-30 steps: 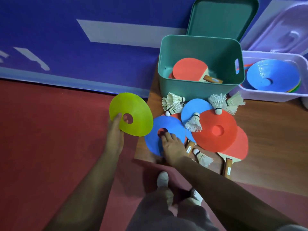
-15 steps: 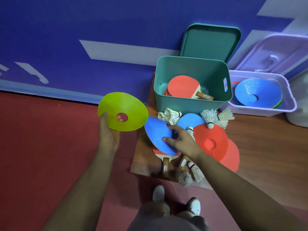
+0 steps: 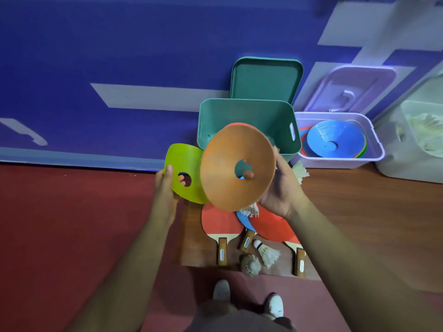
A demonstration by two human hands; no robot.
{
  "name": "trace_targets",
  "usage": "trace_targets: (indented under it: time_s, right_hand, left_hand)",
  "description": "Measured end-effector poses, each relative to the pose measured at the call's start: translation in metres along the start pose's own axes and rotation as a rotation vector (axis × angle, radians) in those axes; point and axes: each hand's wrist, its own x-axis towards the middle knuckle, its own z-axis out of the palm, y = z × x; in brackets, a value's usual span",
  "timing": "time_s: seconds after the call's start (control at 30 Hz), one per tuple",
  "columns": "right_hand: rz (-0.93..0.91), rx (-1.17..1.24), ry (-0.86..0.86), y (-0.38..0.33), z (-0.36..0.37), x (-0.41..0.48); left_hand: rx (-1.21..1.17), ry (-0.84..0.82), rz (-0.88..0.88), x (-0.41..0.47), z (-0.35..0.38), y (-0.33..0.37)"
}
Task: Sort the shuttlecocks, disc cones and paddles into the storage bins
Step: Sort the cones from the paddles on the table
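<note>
Head view: the orange disc cone [image 3: 230,161] is held up on edge in the middle of the frame. The right hand [image 3: 281,190] grips it from 3 o'clock, fingers behind its face and one fingertip poking through the centre hole. At its 9 o'clock, the green disc cone [image 3: 185,161] sits partly tucked behind the orange rim. The left hand [image 3: 165,191] pinches it, thumb on the front near the left edge and a finger showing through the hole.

At 12 o'clock, behind the orange cone, stands the teal bin [image 3: 249,111], its lid [image 3: 266,77] leaning on the blue wall. At 2 o'clock the lilac bin [image 3: 340,161] holds stacked cones, a blue cone [image 3: 335,137] on top. At 6 o'clock, on the wooden board [image 3: 191,248], lie red paddles [image 3: 217,224] and shuttlecocks [image 3: 267,254].
</note>
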Motion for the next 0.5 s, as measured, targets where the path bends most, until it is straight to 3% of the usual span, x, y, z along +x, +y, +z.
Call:
trace_targets:
  time_s: [0.17,0.43,0.5]
  right_hand:
    - [0.101,-0.093,-0.098,0.016,0.016,0.006]
    - [0.136,-0.29,0.069,0.019,0.007,0.013]
    - [0.074,-0.451,0.196,0.019,0.002,0.01]
  left_hand:
    - [0.07,-0.115,-0.021,-0.025,0.003,-0.003]
    - [0.024,-0.2,-0.166,-0.031,0.005,-0.007]
    - [0.0,-0.211,-0.175,-0.03,0.006,-0.008]
